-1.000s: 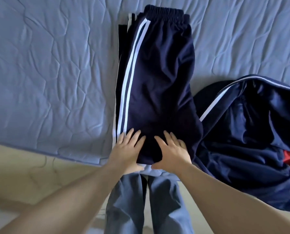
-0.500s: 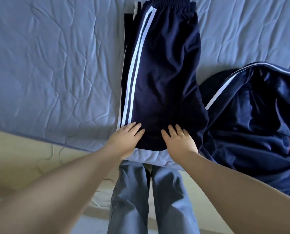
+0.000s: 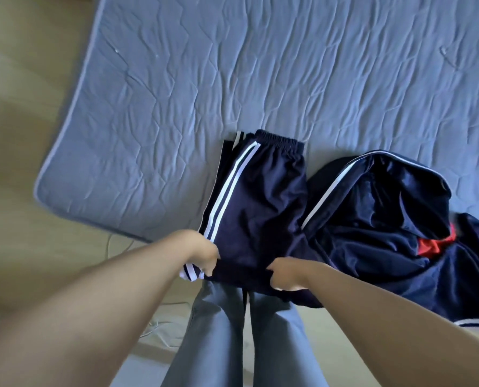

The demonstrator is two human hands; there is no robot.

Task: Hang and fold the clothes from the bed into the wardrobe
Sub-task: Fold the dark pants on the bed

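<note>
Folded navy track trousers (image 3: pixel 260 208) with white side stripes lie on the blue mattress (image 3: pixel 232 79), waistband away from me. My left hand (image 3: pixel 202 252) grips their near left corner at the stripes, fingers curled under the fabric. My right hand (image 3: pixel 285 276) grips the near right edge, and that end is lifted off the mattress edge. A crumpled navy jacket (image 3: pixel 394 227) with white piping and a red patch lies just right of the trousers, touching them.
The mattress sits low on a pale wooden floor (image 3: pixel 23 135). My legs in grey trousers (image 3: pixel 232 331) stand at its near edge. A thin white cable (image 3: pixel 154 328) lies on the floor by my feet.
Both hands went from lying flat on the trousers' near end to gripping its corners and lifting it. The camera view pulled back and shows more mattress.
</note>
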